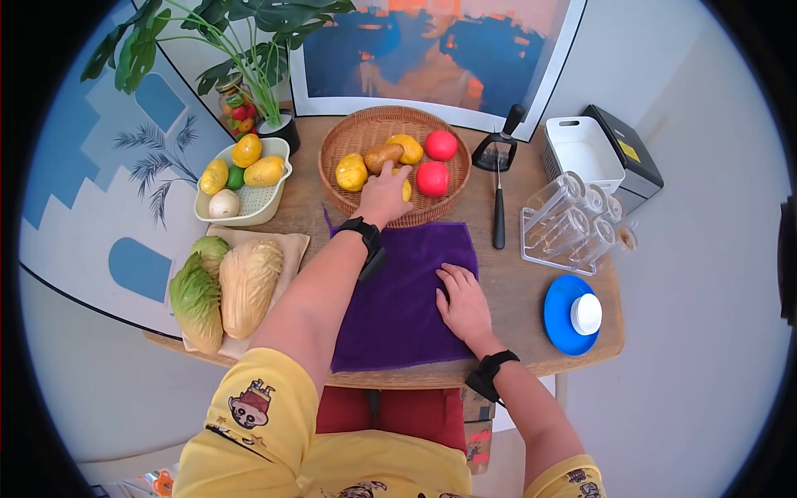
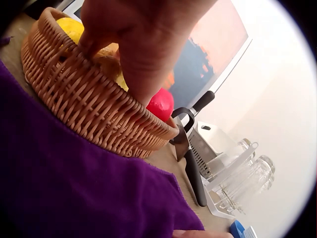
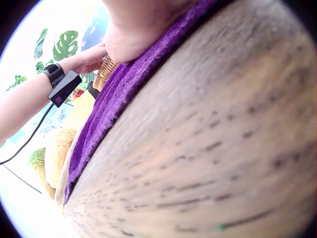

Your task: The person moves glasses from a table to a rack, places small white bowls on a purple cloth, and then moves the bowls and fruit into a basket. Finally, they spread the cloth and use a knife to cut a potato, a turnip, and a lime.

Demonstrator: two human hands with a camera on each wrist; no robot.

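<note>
My left hand (image 1: 386,197) reaches over the near rim of a round wicker basket (image 1: 336,133). Its fingers extend down at the near side of a brown potato (image 1: 383,156), thumb and fingers spread apart in the left wrist view. A yellow fruit (image 1: 406,190) sits by the thumb, partly hidden by the hand. Two more yellow fruits (image 1: 351,172) and two red balls (image 1: 432,178) share the basket. On a purple cloth (image 1: 398,307) in front of it, my right hand (image 1: 465,305) rests palm down, fingers relaxed near the cloth's right edge.
Left stand a pale green basket (image 1: 249,217) of fruit and cabbages (image 1: 251,286) on a beige cloth. Right are a black-handled knife (image 1: 499,216), a peeler (image 1: 496,151), glasses on a white rack (image 1: 558,266), a white bin (image 1: 585,149) and a blue plate (image 1: 558,332) bearing white dishes.
</note>
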